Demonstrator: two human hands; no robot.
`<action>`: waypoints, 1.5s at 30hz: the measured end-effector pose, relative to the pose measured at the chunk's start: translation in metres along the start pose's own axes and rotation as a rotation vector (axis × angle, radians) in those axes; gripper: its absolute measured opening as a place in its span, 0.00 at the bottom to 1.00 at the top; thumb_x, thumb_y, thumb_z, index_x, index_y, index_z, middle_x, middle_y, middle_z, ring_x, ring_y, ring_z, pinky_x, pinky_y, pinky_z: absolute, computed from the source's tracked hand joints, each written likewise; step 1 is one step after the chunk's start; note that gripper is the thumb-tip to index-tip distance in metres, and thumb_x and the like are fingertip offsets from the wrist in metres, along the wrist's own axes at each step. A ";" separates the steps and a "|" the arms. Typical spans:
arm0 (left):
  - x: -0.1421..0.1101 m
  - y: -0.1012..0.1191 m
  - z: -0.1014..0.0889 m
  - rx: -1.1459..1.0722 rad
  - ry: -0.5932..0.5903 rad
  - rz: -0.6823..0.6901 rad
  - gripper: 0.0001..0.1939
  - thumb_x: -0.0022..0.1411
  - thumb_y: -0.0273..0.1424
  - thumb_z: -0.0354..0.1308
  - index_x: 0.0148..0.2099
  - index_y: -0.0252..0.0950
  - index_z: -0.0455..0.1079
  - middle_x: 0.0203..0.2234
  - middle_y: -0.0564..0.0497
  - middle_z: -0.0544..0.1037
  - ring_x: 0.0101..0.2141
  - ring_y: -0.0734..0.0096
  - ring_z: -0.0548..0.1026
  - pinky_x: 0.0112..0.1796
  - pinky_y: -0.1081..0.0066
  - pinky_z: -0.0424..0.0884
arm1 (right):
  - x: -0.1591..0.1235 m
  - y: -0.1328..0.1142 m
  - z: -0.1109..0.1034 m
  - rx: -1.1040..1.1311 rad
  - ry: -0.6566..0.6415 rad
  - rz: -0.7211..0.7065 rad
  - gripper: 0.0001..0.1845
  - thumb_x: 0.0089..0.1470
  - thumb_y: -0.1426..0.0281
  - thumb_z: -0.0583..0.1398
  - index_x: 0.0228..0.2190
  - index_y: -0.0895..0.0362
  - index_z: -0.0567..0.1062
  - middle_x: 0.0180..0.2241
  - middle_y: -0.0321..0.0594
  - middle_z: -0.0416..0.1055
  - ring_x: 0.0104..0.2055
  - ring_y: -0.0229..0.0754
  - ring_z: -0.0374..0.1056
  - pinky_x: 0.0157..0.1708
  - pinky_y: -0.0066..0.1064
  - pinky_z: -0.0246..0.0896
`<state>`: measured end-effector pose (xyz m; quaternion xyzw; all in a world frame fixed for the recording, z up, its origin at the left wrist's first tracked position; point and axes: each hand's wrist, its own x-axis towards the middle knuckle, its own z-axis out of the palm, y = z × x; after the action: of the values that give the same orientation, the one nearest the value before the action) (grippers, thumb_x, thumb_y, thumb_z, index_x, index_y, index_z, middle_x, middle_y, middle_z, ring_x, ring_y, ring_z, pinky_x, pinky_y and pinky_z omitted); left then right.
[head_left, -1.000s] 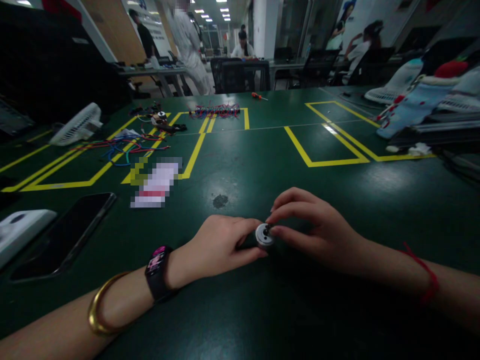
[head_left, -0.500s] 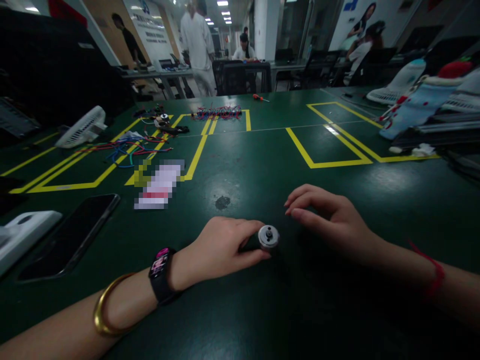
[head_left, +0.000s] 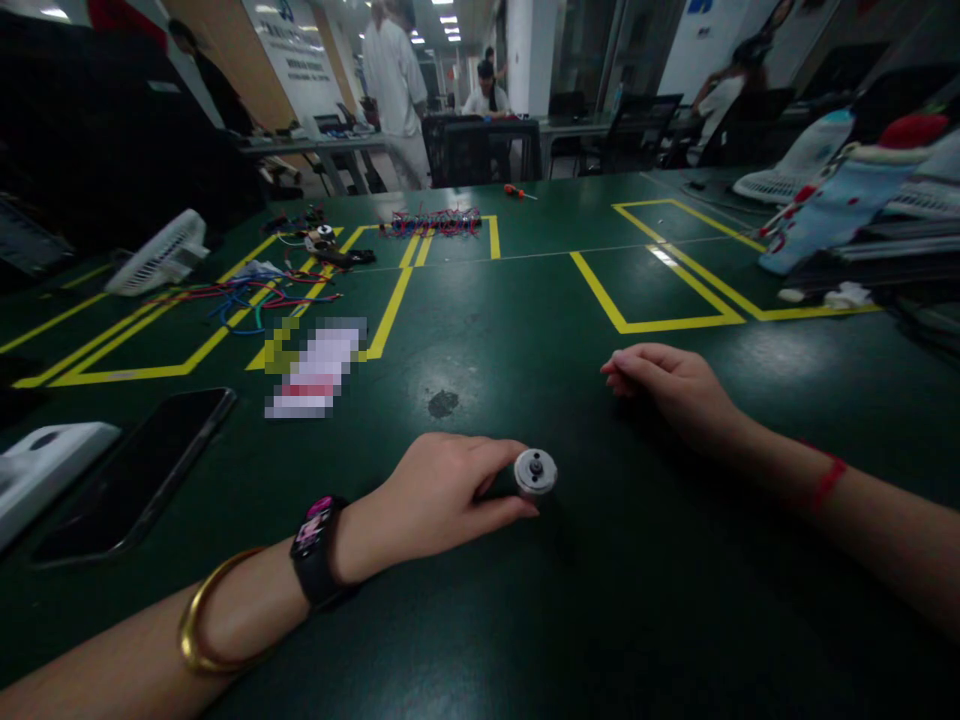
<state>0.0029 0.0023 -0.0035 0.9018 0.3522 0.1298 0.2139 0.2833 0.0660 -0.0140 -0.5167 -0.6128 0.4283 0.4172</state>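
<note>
My left hand [head_left: 442, 490] rests on the green table [head_left: 525, 330] and grips a small silver cylindrical motor [head_left: 535, 472] by its side, the end with the shaft facing me. A watch and a gold bangle sit on that wrist. My right hand [head_left: 671, 385] lies on the table to the right of the motor and farther back, well apart from it, fingers curled loosely together; whether anything is between the fingertips cannot be made out. A red string circles that wrist.
A black phone [head_left: 139, 475] and a white device [head_left: 41, 470] lie at the left. Loose coloured wires [head_left: 255, 295], a white fan [head_left: 157, 252], a wire bundle [head_left: 431, 220] and a screwdriver [head_left: 517, 191] lie farther back. Fan parts [head_left: 832, 190] are stacked at right. People stand and sit beyond the table.
My right hand has let go of the motor's shaft end and drawn away to the right and back. My left hand keeps hold of the motor in the same place.
</note>
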 end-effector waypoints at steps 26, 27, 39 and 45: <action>0.001 0.001 0.002 0.038 0.015 -0.002 0.12 0.63 0.40 0.57 0.43 0.38 0.68 0.25 0.56 0.72 0.24 0.74 0.69 0.26 0.75 0.58 | -0.047 -0.044 0.041 -0.388 -0.329 -0.509 0.08 0.54 0.67 0.62 0.38 0.51 0.79 0.47 0.44 0.68 0.49 0.46 0.65 0.48 0.40 0.62; 0.002 0.001 0.002 0.038 0.016 -0.003 0.11 0.63 0.40 0.57 0.42 0.38 0.68 0.24 0.56 0.72 0.24 0.74 0.69 0.25 0.75 0.58 | -0.050 -0.047 0.043 -0.414 -0.310 -0.529 0.08 0.53 0.67 0.63 0.37 0.50 0.79 0.48 0.44 0.67 0.50 0.47 0.64 0.49 0.42 0.61; 0.002 0.002 0.001 0.018 -0.005 -0.032 0.11 0.62 0.39 0.57 0.45 0.40 0.67 0.25 0.58 0.70 0.24 0.74 0.68 0.27 0.75 0.58 | -0.044 -0.053 0.042 -0.252 -0.239 -0.466 0.05 0.57 0.68 0.61 0.36 0.55 0.76 0.45 0.41 0.67 0.50 0.43 0.64 0.50 0.36 0.59; 0.001 0.002 0.000 0.010 -0.024 -0.046 0.14 0.62 0.40 0.58 0.49 0.43 0.66 0.26 0.58 0.72 0.26 0.74 0.70 0.28 0.75 0.58 | -0.034 -0.037 0.021 -0.393 -0.546 -0.427 0.06 0.58 0.66 0.60 0.36 0.55 0.75 0.42 0.41 0.67 0.47 0.42 0.63 0.48 0.36 0.60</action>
<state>0.0049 0.0018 -0.0021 0.8960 0.3711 0.1122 0.2165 0.2573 0.0262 0.0127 -0.3151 -0.8649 0.3282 0.2118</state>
